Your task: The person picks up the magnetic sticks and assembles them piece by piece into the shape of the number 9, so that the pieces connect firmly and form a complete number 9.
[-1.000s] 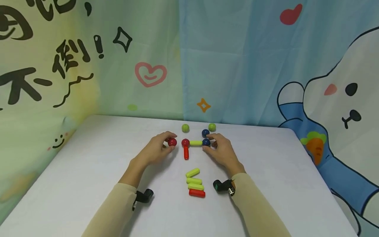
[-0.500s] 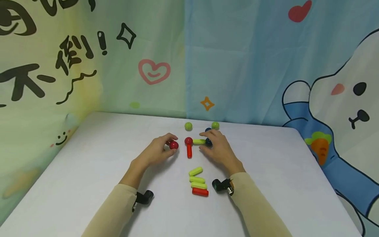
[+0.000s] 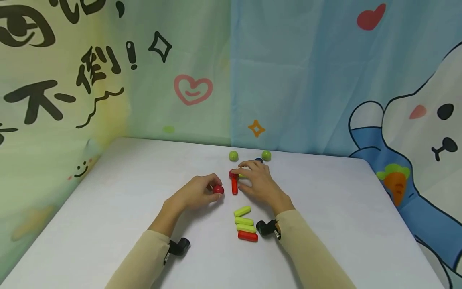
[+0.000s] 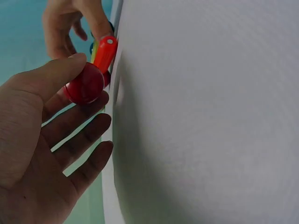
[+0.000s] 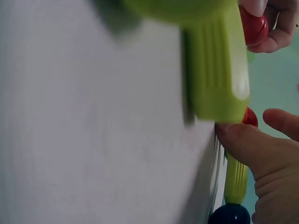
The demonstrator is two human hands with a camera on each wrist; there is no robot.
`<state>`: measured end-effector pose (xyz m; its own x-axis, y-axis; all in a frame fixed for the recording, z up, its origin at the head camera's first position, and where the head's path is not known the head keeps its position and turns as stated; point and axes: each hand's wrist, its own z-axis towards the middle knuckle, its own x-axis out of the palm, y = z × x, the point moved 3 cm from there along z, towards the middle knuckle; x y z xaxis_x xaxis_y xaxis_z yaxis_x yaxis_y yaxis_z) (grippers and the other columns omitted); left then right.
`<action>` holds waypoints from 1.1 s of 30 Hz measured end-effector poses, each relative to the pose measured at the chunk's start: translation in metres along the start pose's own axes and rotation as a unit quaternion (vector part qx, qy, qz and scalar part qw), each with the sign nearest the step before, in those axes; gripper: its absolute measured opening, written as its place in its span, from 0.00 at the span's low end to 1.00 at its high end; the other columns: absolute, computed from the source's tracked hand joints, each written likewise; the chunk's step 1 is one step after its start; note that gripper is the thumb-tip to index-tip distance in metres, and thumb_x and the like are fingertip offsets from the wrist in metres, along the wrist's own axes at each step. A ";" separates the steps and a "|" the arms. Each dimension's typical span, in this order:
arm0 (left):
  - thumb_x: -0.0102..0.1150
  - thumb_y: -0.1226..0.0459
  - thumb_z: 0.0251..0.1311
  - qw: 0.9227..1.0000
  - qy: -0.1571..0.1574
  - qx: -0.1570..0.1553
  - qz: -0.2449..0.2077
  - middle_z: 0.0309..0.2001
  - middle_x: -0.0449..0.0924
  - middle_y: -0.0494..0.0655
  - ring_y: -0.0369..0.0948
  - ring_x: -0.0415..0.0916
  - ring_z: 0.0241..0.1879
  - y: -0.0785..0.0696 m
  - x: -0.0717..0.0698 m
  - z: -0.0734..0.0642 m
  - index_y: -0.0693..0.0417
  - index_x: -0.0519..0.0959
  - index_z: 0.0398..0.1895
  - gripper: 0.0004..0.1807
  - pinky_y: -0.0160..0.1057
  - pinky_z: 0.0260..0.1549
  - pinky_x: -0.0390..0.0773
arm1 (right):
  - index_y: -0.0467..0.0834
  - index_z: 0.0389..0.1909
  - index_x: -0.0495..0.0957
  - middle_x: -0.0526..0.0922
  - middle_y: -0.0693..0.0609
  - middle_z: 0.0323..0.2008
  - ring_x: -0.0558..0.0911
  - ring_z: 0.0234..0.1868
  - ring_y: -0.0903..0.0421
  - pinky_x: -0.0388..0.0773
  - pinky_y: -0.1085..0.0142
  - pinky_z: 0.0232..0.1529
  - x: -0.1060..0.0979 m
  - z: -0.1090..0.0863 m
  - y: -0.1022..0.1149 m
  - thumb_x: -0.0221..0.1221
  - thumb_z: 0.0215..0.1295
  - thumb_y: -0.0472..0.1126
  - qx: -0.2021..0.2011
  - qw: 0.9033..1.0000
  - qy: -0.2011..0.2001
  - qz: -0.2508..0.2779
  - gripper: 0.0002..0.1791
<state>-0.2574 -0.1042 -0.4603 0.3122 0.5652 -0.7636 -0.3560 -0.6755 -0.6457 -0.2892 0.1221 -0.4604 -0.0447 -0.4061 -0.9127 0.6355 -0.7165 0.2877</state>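
Red ball (image 3: 218,190) held, white tabletop (image 3: 346,196), cartoon backdrop (image 3: 281,80)

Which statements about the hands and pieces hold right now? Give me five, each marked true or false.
1. The left hand pinches a red ball. True.
2. The right hand holds a green ball. False: the right hand is at the joined red stick.
3. Two green balls lie near the far edge of the table. True.
4. All four loose sticks are red. False: three of the loose sticks are yellow-green.
5. The loose red stick is the loose one nearest the person. True.
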 end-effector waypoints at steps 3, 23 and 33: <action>0.69 0.55 0.64 1.000 0.004 0.000 -0.002 0.37 0.82 0.36 0.35 0.77 0.37 -0.002 0.000 -0.001 0.45 0.78 0.47 0.13 0.38 0.42 0.78 | 0.56 0.61 0.82 0.75 0.49 0.65 0.68 0.68 0.44 0.62 0.39 0.66 0.002 0.001 0.004 0.67 0.68 0.41 -0.002 1.000 0.026 0.004 0.22; 0.70 0.50 0.62 1.000 0.006 0.015 -0.014 0.30 0.78 0.38 0.36 0.74 0.31 -0.008 0.001 -0.002 0.47 0.77 0.40 0.15 0.37 0.36 0.75 | 0.56 0.44 0.87 0.77 0.53 0.65 0.68 0.69 0.47 0.62 0.44 0.68 0.004 0.015 0.017 0.63 0.65 0.30 -0.065 0.994 0.078 -0.041 0.17; 0.70 0.51 0.63 1.000 -0.002 0.025 -0.006 0.32 0.80 0.38 0.36 0.75 0.31 -0.010 0.005 0.002 0.46 0.75 0.41 0.15 0.38 0.37 0.77 | 0.54 0.42 0.87 0.76 0.53 0.65 0.71 0.65 0.45 0.69 0.46 0.63 0.004 0.022 0.018 0.70 0.63 0.36 -0.074 0.996 0.040 -0.035 0.10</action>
<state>-0.2540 -0.0937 -0.4571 0.3124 0.5754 -0.7558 -0.3957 -0.6446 -0.6542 -0.2954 0.0954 -0.4521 -0.0344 -0.3081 -0.9507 0.7394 -0.6479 0.1832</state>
